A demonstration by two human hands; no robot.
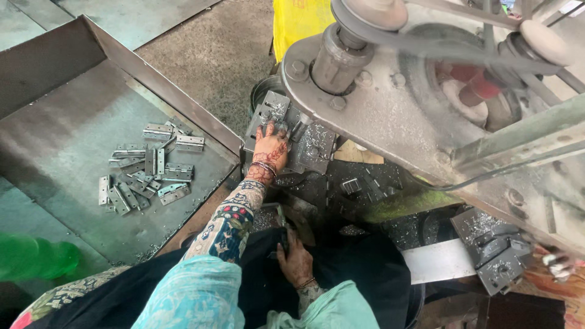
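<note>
My left hand [270,148] reaches forward onto the grey die block [304,146] of a press machine [390,103], fingers spread on the metal under the machine head. Whether it pinches a small part there I cannot tell. My right hand [297,259] rests low by my lap, fingers curled around a dark lever or handle [283,226]. A pile of several grey metal hinges [146,173] lies on the steel tray [67,152] to the left of my left arm.
A raised tray rim [164,91] separates the tray from the concrete floor [219,55]. A yellow sack [298,21] stands behind the machine. A second die block [496,250] and a pale metal strip [436,261] sit at the right. Metal shavings litter the machine base.
</note>
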